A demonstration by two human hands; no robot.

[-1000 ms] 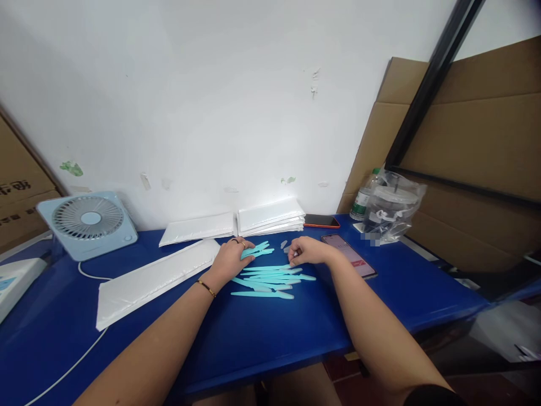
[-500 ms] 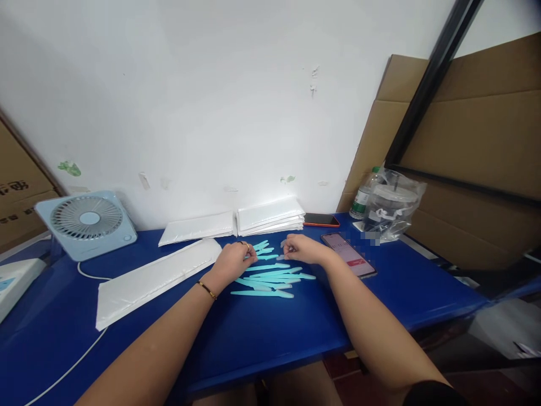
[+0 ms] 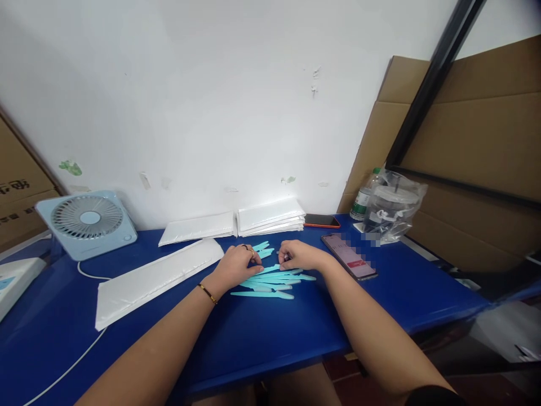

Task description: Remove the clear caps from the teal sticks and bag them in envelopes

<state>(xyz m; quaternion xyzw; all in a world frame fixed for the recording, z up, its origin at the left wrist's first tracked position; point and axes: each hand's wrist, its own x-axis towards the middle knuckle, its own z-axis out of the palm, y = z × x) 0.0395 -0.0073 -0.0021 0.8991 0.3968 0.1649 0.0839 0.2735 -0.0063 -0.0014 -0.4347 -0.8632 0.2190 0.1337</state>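
Note:
Several turquoise eyebrow razors with pale tips lie in a loose heap on the blue table, their tips mostly pointing right. My left hand, a ring on one finger, is closed on the left end of one eyebrow razor at the upper edge of the heap. At the tip end of that same razor, my right hand is pinched shut. Its fingers hide the tip. Behind my left fingers lies a smaller group of turquoise razors.
White padded envelopes are stacked against the wall, and a longer one lies left. A blue fan stands at far left. Right are a phone, an orange-edged phone, a bottle and a bagged cup.
Both hands have shifted slightly nearer to me, onto the upper edge of the heap. The translucent pieces seen at my right fingertips earlier are now hidden. My right fingers have closed around the razor's tip.

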